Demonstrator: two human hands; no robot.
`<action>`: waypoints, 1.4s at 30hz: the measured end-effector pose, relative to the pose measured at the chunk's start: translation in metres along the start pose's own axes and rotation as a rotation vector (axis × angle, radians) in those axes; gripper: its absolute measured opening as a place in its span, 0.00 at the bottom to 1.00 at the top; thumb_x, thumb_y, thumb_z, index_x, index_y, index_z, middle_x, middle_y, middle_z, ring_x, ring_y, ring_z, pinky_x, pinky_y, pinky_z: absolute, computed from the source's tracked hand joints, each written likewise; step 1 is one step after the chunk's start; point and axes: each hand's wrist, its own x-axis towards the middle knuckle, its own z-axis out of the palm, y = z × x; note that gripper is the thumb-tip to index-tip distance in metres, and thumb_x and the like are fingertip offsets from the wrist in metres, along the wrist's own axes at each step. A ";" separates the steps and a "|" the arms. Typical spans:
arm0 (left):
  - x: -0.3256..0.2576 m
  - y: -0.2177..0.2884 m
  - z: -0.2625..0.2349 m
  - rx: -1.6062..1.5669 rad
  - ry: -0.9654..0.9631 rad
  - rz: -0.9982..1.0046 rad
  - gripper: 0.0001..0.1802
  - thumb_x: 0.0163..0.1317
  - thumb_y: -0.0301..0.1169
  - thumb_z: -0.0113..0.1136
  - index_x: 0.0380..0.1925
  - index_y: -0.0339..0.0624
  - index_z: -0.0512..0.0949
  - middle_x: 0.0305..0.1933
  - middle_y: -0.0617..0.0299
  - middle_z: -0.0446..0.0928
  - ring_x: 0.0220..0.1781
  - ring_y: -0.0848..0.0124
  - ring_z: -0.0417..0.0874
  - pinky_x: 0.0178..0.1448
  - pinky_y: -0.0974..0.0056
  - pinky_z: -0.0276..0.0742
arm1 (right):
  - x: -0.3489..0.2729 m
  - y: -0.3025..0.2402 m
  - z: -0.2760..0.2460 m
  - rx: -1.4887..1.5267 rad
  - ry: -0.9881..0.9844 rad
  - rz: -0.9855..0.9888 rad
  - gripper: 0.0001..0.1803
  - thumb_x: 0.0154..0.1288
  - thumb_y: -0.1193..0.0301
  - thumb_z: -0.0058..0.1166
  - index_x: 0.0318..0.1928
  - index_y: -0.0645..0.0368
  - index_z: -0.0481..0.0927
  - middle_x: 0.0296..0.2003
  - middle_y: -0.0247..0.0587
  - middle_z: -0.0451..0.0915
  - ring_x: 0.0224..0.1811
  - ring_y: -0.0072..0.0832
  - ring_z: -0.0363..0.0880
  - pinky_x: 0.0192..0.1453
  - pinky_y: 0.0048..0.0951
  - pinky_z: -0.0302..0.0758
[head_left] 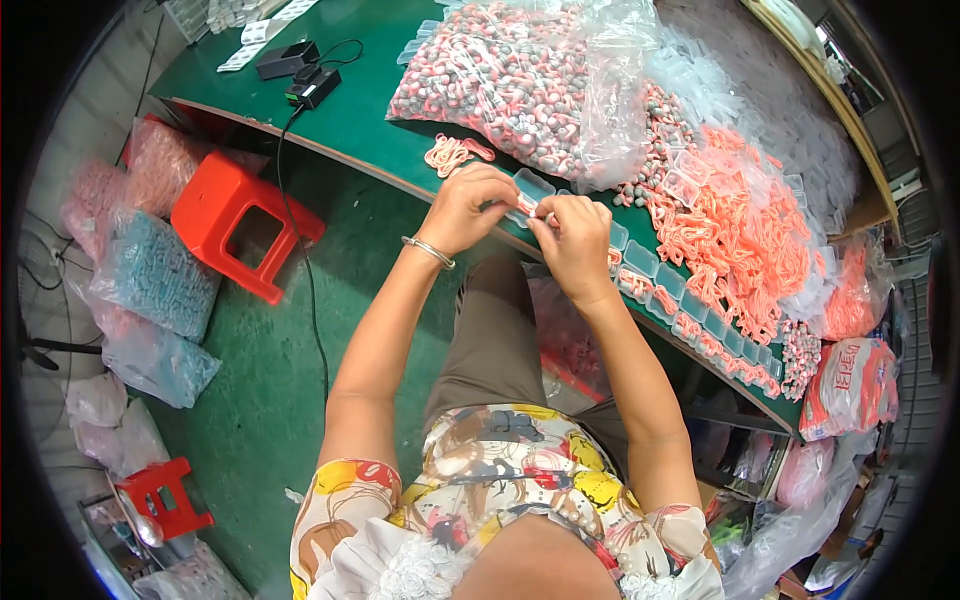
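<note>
Floral sleeves frame both forearms; left hand (468,208) and right hand (573,240) meet fingertip to fingertip, pinched together on a small clear tray (527,190) with a pink piece. Best held low, just above the tray row (690,300) beyond the fingers.

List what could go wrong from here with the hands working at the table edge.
1. Both hands, left and right, pinch a small pink piece right over the table edge; a slip would likely drop it to the floor.
2. The row of clear trays lines that edge beside the right hand; a nudge might tip them off.
</note>
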 end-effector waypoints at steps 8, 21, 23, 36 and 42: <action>0.003 -0.010 -0.008 0.084 -0.158 0.016 0.10 0.43 0.19 0.65 0.27 0.43 0.80 0.35 0.64 0.81 0.47 0.62 0.78 0.52 0.59 0.74 | 0.000 -0.001 0.018 -0.145 0.018 -0.087 0.10 0.49 0.72 0.65 0.33 0.52 0.78 0.31 0.30 0.77 0.41 0.31 0.74 0.52 0.40 0.61; 0.007 -0.001 -0.019 0.223 -0.180 0.078 0.17 0.44 0.26 0.66 0.39 0.44 0.80 0.47 0.63 0.76 0.52 0.60 0.73 0.57 0.57 0.68 | 0.001 0.001 0.016 -0.224 -0.018 -0.047 0.08 0.51 0.70 0.65 0.34 0.50 0.80 0.37 0.30 0.77 0.45 0.31 0.73 0.55 0.43 0.58; 0.007 -0.002 -0.019 0.263 -0.238 0.078 0.18 0.44 0.27 0.67 0.39 0.44 0.80 0.47 0.63 0.76 0.53 0.60 0.73 0.57 0.56 0.67 | 0.001 0.000 0.014 -0.236 -0.041 -0.034 0.10 0.52 0.70 0.65 0.36 0.50 0.81 0.39 0.30 0.78 0.46 0.31 0.73 0.55 0.42 0.57; -0.003 0.024 -0.008 0.484 -0.284 -0.024 0.17 0.44 0.34 0.71 0.36 0.46 0.80 0.41 0.67 0.77 0.50 0.66 0.74 0.51 0.58 0.65 | -0.011 -0.006 0.006 -0.385 -0.049 0.004 0.11 0.56 0.73 0.56 0.41 0.53 0.81 0.40 0.34 0.77 0.50 0.36 0.71 0.62 0.56 0.53; -0.014 0.032 0.001 0.525 -0.154 -0.074 0.17 0.43 0.33 0.70 0.35 0.46 0.80 0.41 0.66 0.77 0.49 0.65 0.74 0.48 0.59 0.65 | -0.011 -0.005 0.002 -0.402 -0.014 0.009 0.13 0.56 0.75 0.54 0.43 0.53 0.81 0.42 0.35 0.76 0.52 0.36 0.69 0.63 0.57 0.52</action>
